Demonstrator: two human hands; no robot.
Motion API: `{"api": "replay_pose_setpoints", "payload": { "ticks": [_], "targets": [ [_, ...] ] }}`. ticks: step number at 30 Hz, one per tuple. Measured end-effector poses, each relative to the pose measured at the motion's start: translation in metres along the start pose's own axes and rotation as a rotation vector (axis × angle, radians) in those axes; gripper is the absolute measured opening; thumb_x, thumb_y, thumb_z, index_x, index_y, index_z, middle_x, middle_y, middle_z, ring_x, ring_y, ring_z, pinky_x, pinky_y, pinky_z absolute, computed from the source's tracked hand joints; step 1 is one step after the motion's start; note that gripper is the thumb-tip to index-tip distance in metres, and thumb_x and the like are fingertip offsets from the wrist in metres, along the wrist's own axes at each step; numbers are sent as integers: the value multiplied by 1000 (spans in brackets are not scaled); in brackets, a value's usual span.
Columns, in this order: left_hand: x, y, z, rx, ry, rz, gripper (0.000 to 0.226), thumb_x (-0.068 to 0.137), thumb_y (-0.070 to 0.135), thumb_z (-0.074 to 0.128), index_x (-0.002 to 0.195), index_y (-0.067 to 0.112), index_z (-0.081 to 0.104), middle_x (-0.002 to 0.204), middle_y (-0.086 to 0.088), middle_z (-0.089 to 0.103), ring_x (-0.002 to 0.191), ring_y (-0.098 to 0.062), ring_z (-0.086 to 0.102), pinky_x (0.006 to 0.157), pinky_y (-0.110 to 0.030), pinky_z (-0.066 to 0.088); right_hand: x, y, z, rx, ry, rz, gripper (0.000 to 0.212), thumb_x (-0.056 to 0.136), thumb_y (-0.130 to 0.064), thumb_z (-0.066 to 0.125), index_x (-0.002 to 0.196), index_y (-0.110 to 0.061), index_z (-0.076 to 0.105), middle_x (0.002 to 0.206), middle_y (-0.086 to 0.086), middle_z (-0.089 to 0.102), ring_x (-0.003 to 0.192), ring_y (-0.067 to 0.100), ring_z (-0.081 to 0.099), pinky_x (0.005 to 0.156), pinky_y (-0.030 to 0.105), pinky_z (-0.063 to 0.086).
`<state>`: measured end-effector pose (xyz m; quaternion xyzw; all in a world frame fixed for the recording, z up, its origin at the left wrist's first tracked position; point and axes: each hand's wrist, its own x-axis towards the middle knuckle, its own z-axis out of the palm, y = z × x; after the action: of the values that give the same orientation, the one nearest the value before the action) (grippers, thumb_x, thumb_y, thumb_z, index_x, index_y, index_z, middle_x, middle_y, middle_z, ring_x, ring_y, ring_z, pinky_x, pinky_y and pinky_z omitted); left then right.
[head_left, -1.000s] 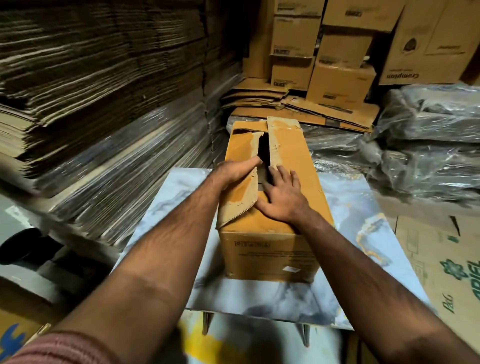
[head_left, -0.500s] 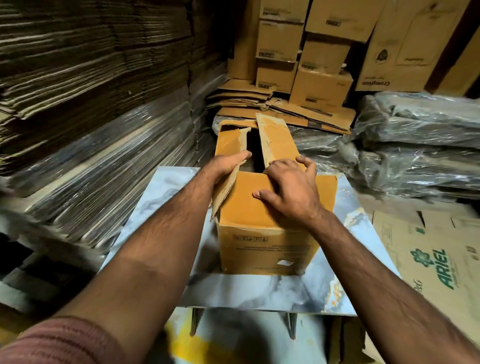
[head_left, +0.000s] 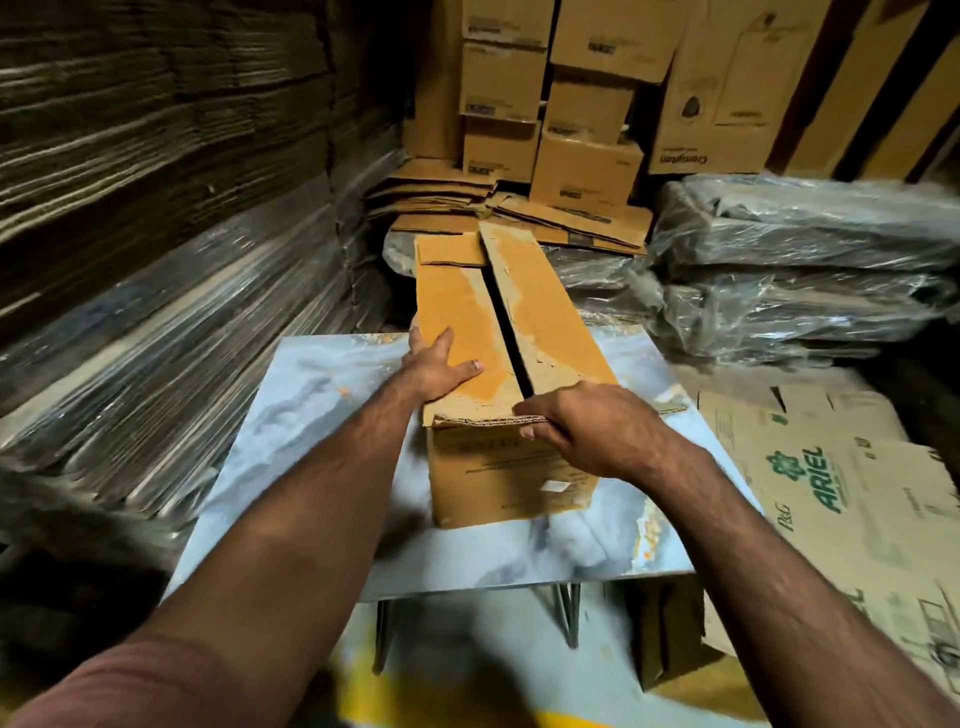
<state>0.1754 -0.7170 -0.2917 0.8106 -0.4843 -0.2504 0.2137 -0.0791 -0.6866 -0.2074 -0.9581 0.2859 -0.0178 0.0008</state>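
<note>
A long brown cardboard box (head_left: 498, 478) lies lengthwise on a small marble-patterned table (head_left: 322, 415). Its two long top flaps (head_left: 545, 312) are folded down, with a dark slit left between them. My left hand (head_left: 441, 369) rests flat on the left flap near the box's left edge, thumb stretched across the top. My right hand (head_left: 592, 431) grips the near end of the flaps, with its fingers curled under the cardboard edge at the box's front. The inside of the box is hidden.
Tall stacks of flattened cardboard (head_left: 156, 208) fill the left side. Stacked brown cartons (head_left: 587, 166) stand at the back. Plastic-wrapped bundles (head_left: 805, 270) lie at the right, and a flattened Ariel carton (head_left: 831, 493) leans beside the table.
The flaps have come down from half open to nearly closed. My left hand moved onto the left flap. My right hand slid back to the near end and took hold of the edge.
</note>
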Motion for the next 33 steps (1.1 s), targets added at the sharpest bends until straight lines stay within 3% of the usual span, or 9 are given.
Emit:
{"api": "replay_pose_setpoints", "payload": {
  "ticks": [2,5,9,12,17,20,24,27,33],
  "targets": [
    [-2,-1,13,34,124,25,80,89,61,58,154,26,27,162,-18,-5,146,-42,14,115,-47,29,-9,-3,7,61,-128,21,40,100,-52,42,136,-35,47,134,-2,58,124,26,54,95,44,46],
    [-15,3,22,198,339,83,54,96,49,51,137,14,50,150,-23,28,136,-41,29,99,-50,41,-25,-20,34,111,-354,139,85,87,-76,36,156,-33,12,166,7,4,152,25,6,118,57,12],
    [-25,8,28,464,524,253,25,100,18,48,115,10,66,123,-14,53,119,-33,46,83,-44,48,-29,-42,85,101,-301,225,125,51,-96,-14,156,-28,-12,162,6,-26,149,25,-22,118,60,-3],
    [-20,1,30,393,498,234,27,97,13,47,117,11,65,119,-13,56,114,-32,49,82,-43,48,-24,-45,91,57,-271,262,126,53,-91,-26,157,-24,-2,164,9,-19,151,27,-15,118,56,7],
    [-11,3,33,400,438,176,33,101,20,40,129,15,56,137,-15,46,129,-33,40,94,-46,46,-3,-56,50,217,35,250,80,90,-69,6,151,-21,25,160,16,22,144,32,26,113,51,28],
    [-3,-9,39,265,258,156,55,99,50,32,148,24,36,159,-12,23,146,-32,24,112,-50,35,35,-56,30,494,189,183,73,98,-63,17,158,-21,11,164,15,12,151,28,11,120,50,19],
    [-1,-23,58,-356,359,301,72,87,71,45,147,33,39,151,0,44,136,-18,47,112,-43,40,115,-48,19,691,170,180,70,102,-59,19,159,-21,6,166,13,1,153,28,-1,123,49,6],
    [7,-22,52,63,491,212,62,87,57,37,143,30,38,139,2,50,126,-21,51,103,-45,48,174,-35,28,819,125,277,72,100,-62,17,158,-19,16,165,12,10,152,30,5,122,51,9],
    [-14,-1,37,491,408,74,52,102,30,29,149,9,29,159,-21,18,149,-37,11,114,-52,30,206,-11,69,908,197,532,62,104,-51,22,128,-9,60,137,17,55,130,36,47,112,50,28]
  ]
}}
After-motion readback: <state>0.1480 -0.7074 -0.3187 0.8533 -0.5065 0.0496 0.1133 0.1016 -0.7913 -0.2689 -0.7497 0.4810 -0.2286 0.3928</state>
